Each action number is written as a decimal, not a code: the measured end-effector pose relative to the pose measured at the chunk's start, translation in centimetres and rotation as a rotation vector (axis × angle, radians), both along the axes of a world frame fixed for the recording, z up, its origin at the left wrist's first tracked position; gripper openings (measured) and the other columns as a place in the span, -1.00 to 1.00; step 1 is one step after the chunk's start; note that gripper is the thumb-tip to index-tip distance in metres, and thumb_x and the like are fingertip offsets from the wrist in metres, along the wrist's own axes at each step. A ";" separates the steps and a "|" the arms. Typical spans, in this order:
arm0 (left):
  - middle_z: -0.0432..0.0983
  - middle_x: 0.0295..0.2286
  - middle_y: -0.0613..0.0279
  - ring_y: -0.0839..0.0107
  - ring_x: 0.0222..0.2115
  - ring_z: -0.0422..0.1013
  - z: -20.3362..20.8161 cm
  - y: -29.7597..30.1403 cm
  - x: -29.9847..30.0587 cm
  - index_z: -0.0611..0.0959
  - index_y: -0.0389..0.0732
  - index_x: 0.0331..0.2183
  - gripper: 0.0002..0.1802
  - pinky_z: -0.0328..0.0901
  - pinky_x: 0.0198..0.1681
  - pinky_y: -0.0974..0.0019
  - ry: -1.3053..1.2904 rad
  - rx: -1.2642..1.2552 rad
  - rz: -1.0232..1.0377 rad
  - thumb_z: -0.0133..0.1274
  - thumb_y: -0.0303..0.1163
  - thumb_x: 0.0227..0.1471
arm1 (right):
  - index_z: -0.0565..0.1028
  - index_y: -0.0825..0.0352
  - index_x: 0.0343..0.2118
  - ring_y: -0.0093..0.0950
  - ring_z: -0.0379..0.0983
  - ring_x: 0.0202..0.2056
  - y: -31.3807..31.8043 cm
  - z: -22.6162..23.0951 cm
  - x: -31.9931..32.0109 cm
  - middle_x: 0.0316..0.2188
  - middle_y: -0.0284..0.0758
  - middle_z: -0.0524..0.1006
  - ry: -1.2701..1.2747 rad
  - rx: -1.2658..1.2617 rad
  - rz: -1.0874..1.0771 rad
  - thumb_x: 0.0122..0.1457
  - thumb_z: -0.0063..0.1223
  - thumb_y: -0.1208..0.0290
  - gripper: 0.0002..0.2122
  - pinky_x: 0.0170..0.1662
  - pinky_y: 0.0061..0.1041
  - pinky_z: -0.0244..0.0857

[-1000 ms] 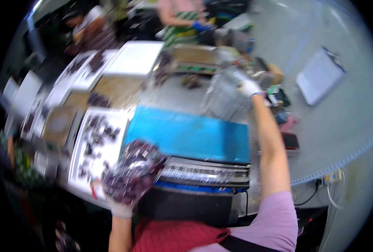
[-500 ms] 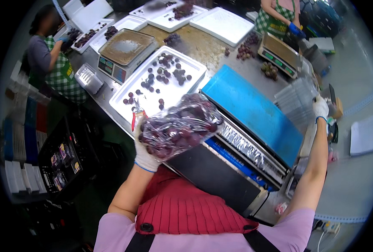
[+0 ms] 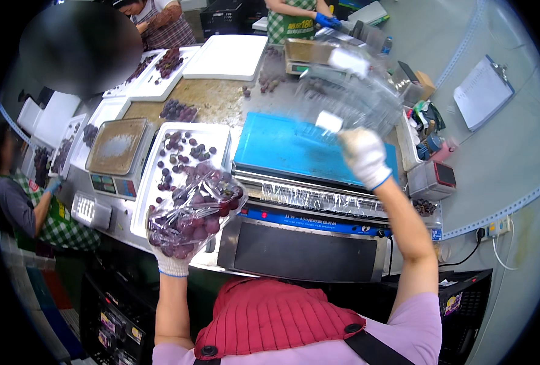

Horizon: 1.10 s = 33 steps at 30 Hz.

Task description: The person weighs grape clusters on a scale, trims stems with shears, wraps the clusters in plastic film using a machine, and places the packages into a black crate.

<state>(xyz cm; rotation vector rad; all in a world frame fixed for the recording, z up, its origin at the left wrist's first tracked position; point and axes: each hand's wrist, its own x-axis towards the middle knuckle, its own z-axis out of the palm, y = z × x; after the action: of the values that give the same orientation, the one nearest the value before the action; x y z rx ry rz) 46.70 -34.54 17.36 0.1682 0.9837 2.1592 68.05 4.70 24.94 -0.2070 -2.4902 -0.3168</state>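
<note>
My left hand [image 3: 171, 263], in a white glove, is closed around the underside of a film-wrapped pack of dark red grapes [image 3: 200, 210], which hides most of its fingers. The pack is tilted over the near end of a white foam tray [image 3: 219, 139] with loose grapes on it. To the right, my gloved right hand [image 3: 365, 155] grips clear plastic containers [image 3: 358, 91], smeared by motion, above the blue board [image 3: 276, 146] of a film wrapping machine. The machine's dark front plate [image 3: 306, 252] lies nearest me.
A weighing scale [image 3: 117, 146] and a clear empty container [image 3: 91, 210] stand left of the tray. Farther back are foam trays with grapes, an upturned white tray [image 3: 224, 58] and another scale [image 3: 306, 55]. Several co-workers stand around the table. A box of small items [image 3: 411, 143] borders the right.
My right hand has brought the clear containers from the table's right side over the blue board. The wrapped pack has moved left and nearer me. The whole view has turned.
</note>
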 end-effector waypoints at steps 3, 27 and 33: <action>0.36 0.01 -0.01 0.03 -0.03 0.34 2.3 3.6 -2.3 0.36 -0.20 0.08 -0.34 0.25 0.07 -0.01 -0.630 0.469 -0.134 -0.26 0.09 0.13 | 0.51 0.30 -0.43 -0.32 0.45 -0.49 -1.8 -3.4 -0.7 -0.55 -0.25 0.51 -0.210 -0.077 0.038 -0.08 0.00 0.53 -0.88 -0.39 -0.35 0.36; 0.53 -0.27 -0.07 0.03 -0.27 0.47 3.0 31.8 -2.9 0.53 -0.35 -0.22 -0.47 0.40 -0.15 -0.03 -0.298 0.177 -0.561 -0.11 -0.02 0.09 | 0.46 0.46 -0.13 -0.54 0.46 -0.40 7.2 -2.0 1.9 -0.33 -0.28 0.53 0.418 -1.809 -0.163 0.21 -0.06 0.41 -0.75 -0.38 -0.54 0.38; 0.54 -0.30 -0.04 0.07 -0.31 0.49 4.4 32.2 -1.5 0.55 -0.33 -0.26 -0.52 0.44 -0.20 0.00 -0.291 0.099 -0.562 -0.07 -0.04 0.09 | 0.49 0.41 -0.13 -0.63 0.35 -0.54 9.8 -2.1 -0.7 -0.47 -0.42 0.50 0.226 -1.885 0.024 0.20 0.02 0.27 -0.69 -0.49 -0.61 0.25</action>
<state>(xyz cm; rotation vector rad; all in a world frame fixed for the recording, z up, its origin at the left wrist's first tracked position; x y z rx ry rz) 45.21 -2.36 21.75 0.1507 0.5756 1.6553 67.35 14.50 22.80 -0.8207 -1.7135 1.9510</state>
